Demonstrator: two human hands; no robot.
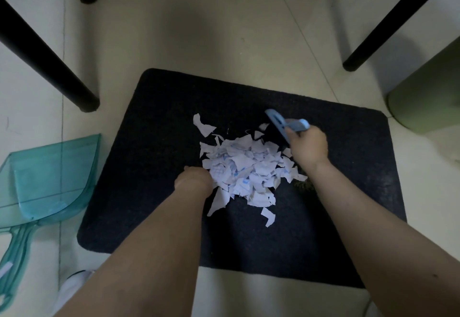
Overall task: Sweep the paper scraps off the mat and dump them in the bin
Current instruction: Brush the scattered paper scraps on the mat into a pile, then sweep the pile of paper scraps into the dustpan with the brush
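Black furniture legs (49, 63) on pale tiled floor (211, 43); white shoe (72, 284) at bottom left.

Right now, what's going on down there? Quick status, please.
Right hand grips blue brush; left hand against paper scraps. Scraps piled mid-mat. Dustpan idle on floor, left. Green bin right.
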